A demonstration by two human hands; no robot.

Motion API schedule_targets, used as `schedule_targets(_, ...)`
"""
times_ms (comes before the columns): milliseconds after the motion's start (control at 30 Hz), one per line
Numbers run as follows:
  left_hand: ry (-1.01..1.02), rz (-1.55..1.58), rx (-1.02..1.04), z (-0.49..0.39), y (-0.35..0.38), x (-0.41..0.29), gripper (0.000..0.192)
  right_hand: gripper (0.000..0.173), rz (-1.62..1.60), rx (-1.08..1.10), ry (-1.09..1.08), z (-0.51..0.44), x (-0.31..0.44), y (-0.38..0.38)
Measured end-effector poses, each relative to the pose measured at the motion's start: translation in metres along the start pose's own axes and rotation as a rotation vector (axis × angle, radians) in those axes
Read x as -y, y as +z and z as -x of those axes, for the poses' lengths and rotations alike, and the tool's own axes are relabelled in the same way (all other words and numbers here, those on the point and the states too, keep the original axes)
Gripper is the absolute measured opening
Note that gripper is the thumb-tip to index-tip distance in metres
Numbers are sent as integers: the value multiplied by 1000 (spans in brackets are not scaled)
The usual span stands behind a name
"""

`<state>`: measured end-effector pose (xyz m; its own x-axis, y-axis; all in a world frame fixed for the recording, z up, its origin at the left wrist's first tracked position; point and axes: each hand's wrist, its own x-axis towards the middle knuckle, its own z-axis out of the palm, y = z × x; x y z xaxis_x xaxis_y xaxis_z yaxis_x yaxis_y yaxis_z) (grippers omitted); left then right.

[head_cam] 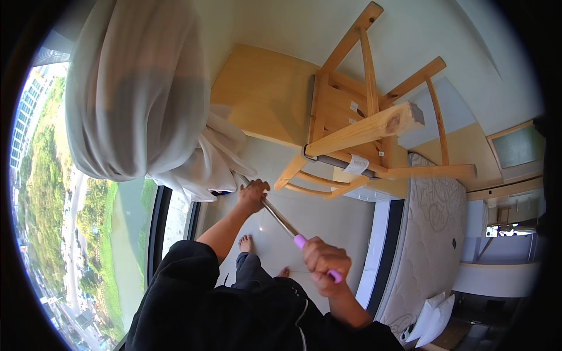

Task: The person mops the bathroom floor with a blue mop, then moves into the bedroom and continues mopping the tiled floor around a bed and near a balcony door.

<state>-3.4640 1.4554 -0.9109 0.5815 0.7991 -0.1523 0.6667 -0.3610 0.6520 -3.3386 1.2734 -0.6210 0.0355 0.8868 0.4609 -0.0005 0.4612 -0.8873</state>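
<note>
A metal pole (279,219) with a pink plastic handle runs slantwise between my hands. My right hand (326,264) is closed around the pink grip, near its end. Farther along the shaft, my left hand (253,196) wraps the metal part, close to the hem of a pale curtain (145,101). The pole's far end passes beneath the curtain; a small dark blue piece shows there, too hidden to identify. Grey floor tiles (322,219) lie under the pole, and my bare feet stand on them.
An upturned wooden chair (351,114) rests on a light wood desk (263,92), its legs jutting out. A window with a black frame (159,228) is at my left. On the right are a bare mattress (428,228) and white pillows (432,320).
</note>
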Motion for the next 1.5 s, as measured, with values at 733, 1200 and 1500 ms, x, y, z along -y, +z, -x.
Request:
schedule_targets(733,142,150,-701,-99,56,44,31,14,516,435,-30,-31,-107,1)
schedule_targets(1200,-165,477,-490,138,113,-197,44,44,-245,333,51,35,88,-129)
schedule_targets(1500,-622,277,-955,363,223,-166,33,31,-512,807,409,127,40,-80)
